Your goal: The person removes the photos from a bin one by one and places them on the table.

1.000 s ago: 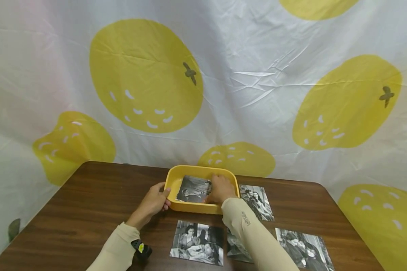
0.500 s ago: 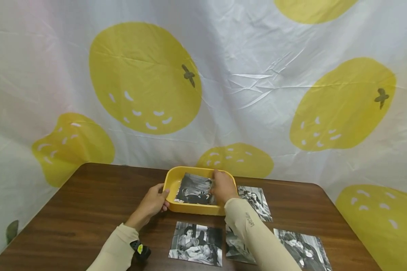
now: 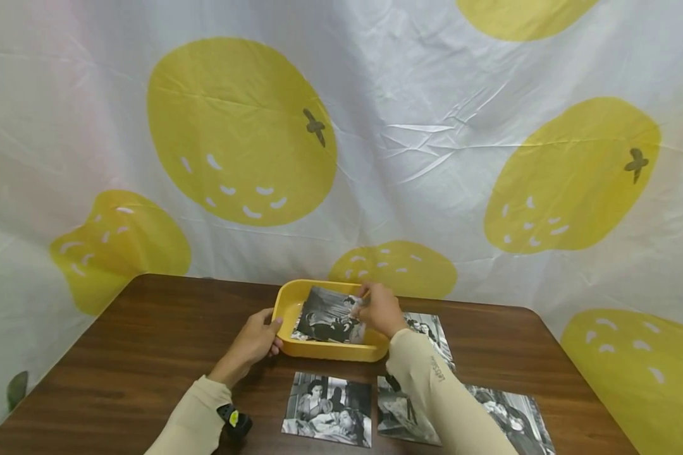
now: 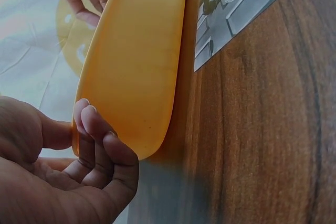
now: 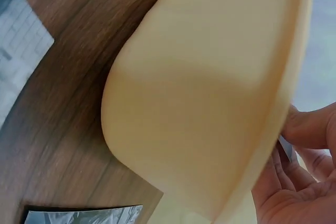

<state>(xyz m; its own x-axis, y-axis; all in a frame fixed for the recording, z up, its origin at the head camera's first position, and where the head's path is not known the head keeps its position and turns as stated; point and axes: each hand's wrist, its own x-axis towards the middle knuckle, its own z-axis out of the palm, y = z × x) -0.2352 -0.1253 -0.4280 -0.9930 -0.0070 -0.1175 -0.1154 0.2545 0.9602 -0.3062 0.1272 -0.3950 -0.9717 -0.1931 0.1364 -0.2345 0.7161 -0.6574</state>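
A yellow plastic tray (image 3: 332,352) with rounded corners stands near the back of the table. My left hand (image 3: 255,338) grips its left end, thumb on the rim and fingers curled under the outside wall, as the left wrist view shows. Inside lies a black-and-white photo print (image 3: 327,316), tilted, with its right side raised toward my right hand (image 3: 382,309). That hand pinches the print's right edge between thumb and fingers above the tray's right end. In the right wrist view only a thin dark corner of the print (image 5: 285,148) shows between the fingers, behind the tray wall.
Several black-and-white prints lie on the brown wooden table (image 3: 148,354): one in front of the tray (image 3: 329,409), one partly under my right forearm (image 3: 401,414), one at the right (image 3: 515,417), one beside the tray (image 3: 435,328). A fruit-patterned curtain (image 3: 410,189) hangs behind.
My right hand has risen slightly from inside the tray and moved right, lifting the print's right side. My left hand keeps its grip on the tray.
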